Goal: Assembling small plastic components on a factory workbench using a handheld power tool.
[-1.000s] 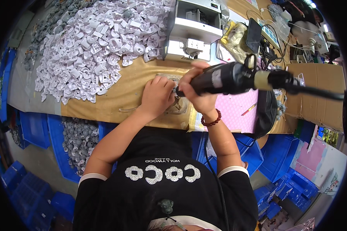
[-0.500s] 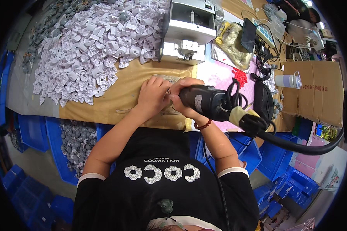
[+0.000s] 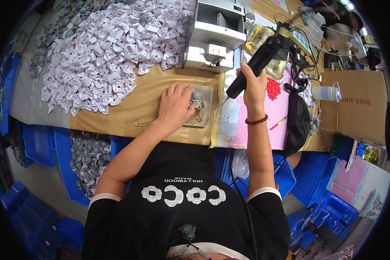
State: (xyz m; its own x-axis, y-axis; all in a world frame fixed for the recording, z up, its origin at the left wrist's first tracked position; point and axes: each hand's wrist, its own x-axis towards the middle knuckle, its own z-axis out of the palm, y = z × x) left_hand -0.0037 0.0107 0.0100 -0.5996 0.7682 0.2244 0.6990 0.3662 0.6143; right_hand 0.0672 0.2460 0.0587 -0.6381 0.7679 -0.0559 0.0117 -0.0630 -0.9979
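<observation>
My right hand (image 3: 255, 82) grips a black electric screwdriver (image 3: 262, 56), raised over the right side of the table and tilted. Its thin bit points down and to the left, apart from the work. Curled at the middle of the table, my left hand (image 3: 176, 106) holds a small grey round part (image 3: 196, 96) between thumb and fingers. This part rests on a flat clear plate (image 3: 207, 108), and the hand partly covers both. A thin wire lies below my left wrist.
A large heap of white plastic parts (image 3: 99, 56) covers the left of the table. Behind the plate stands a grey metal machine (image 3: 214, 39). Small red pieces (image 3: 273, 89), a black pouch (image 3: 297, 123) and a white bottle (image 3: 325, 93) lie or stand to the right. Blue bins (image 3: 65, 169) sit below the table edge.
My right hand has lifted the screwdriver away from the grey part, up and to the right, swinging its back end away from me. My left hand stays by the plate.
</observation>
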